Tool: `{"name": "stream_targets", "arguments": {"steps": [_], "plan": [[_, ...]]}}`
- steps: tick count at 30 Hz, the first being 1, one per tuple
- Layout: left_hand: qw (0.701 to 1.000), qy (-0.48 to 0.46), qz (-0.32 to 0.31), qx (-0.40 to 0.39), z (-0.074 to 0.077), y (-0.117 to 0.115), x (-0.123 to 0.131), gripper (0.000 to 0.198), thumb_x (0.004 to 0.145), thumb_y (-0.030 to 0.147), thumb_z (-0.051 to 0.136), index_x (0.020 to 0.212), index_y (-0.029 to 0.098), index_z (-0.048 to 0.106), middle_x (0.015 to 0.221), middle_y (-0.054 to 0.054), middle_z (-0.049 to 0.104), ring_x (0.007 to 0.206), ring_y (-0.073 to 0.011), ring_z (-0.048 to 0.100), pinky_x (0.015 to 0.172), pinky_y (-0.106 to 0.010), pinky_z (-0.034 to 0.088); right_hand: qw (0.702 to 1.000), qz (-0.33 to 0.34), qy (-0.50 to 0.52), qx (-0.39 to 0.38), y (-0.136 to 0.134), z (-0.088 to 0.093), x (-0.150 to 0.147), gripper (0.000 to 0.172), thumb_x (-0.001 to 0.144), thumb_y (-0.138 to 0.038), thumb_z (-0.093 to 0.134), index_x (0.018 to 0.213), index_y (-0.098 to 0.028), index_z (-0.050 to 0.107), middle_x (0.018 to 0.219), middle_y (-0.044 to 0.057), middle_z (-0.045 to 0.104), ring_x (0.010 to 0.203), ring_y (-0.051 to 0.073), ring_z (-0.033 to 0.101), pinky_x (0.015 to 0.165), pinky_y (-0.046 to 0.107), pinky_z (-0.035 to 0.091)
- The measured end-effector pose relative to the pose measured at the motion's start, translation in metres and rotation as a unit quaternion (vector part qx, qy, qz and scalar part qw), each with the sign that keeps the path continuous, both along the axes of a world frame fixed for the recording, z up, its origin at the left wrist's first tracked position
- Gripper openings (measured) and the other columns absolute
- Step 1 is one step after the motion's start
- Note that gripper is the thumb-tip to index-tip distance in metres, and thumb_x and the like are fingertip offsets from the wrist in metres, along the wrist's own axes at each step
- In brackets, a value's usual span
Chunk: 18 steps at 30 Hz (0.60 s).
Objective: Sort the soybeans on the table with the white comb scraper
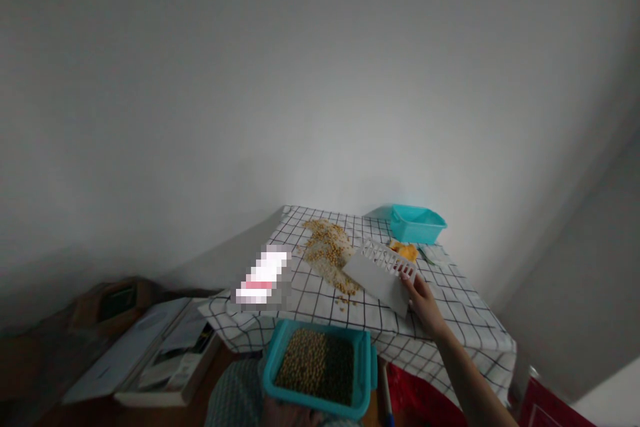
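My right hand grips the right end of a white plastic panel with a row of slots along its upper edge. The panel is tilted over the checked tablecloth, its left end beside a spread of yellow beans mixed with paler small grains. At the near table edge, lower down, is a teal plastic container. Inside it tan beans lie on the left and dark green beans on the right. My left hand, dim and mostly hidden, holds the container from beneath its near rim.
Another teal basin stands at the table's back right, with a yellow-orange item before it. A pixelated bright rectangle is at the table's left. An open white box sits lower left; red material lies lower right.
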State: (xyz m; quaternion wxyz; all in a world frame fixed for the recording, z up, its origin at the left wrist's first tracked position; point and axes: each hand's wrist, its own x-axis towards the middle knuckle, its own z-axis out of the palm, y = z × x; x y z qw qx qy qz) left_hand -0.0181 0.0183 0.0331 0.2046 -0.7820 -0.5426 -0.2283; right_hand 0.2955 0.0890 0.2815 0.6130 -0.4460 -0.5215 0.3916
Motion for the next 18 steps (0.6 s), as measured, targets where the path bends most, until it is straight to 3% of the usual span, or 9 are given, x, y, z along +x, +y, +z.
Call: {"name": "stream_targets", "arguments": {"steps": [5,8,10,13,18], "plan": [[0.999,-0.045,0.016,0.013,0.011,-0.005,0.006,0.045,0.072,0.071,0.041,0.114,0.056,0.046,0.106,0.004,0.069,0.102,-0.0275,0.062,0.091,-0.061,0.042,1.000,-0.008,0.003,-0.006,0.000,-0.006,0.008,0.041,0.084,-0.049,0.060,0.118,-0.027,0.060,0.126,0.005,0.062,0.119,0.029,0.054,0.102,0.046,0.040],[0.998,-0.050,0.008,0.027,0.011,-0.003,0.006,0.041,0.071,0.072,0.040,0.107,0.056,0.053,0.103,0.004,0.070,0.091,-0.0282,0.066,0.079,-0.060,0.047,1.000,0.010,-0.017,-0.011,-0.002,-0.008,0.010,0.040,0.084,-0.050,0.060,0.116,-0.026,0.062,0.126,0.006,0.062,0.120,0.029,0.053,0.103,0.045,0.039],[0.999,-0.044,-0.006,0.032,0.009,-0.001,0.004,0.041,0.071,0.071,0.042,0.109,0.058,0.049,0.104,0.004,0.070,0.090,-0.0291,0.066,0.077,-0.062,0.047,0.999,0.016,-0.024,-0.018,-0.002,-0.010,0.010,0.040,0.082,-0.051,0.061,0.113,-0.026,0.063,0.125,0.006,0.063,0.119,0.029,0.054,0.103,0.045,0.039],[0.999,-0.038,-0.012,-0.007,0.009,-0.002,0.003,0.043,0.074,0.064,0.047,0.116,0.059,0.040,0.109,0.003,0.068,0.093,-0.0307,0.065,0.082,-0.068,0.042,0.999,0.009,-0.028,-0.024,-0.002,-0.012,0.009,0.042,0.080,-0.053,0.062,0.111,-0.025,0.065,0.124,0.007,0.063,0.119,0.030,0.054,0.103,0.045,0.039],[0.990,-0.077,0.032,-0.117,0.020,-0.011,0.009,0.038,0.073,0.055,0.056,0.111,0.059,0.048,0.117,0.004,0.065,0.106,-0.0282,0.060,0.102,-0.067,0.028,0.999,-0.001,-0.037,-0.022,-0.005,-0.010,0.006,0.045,0.079,-0.055,0.061,0.111,-0.024,0.065,0.121,0.007,0.065,0.121,0.030,0.052,0.101,0.045,0.041]]}}
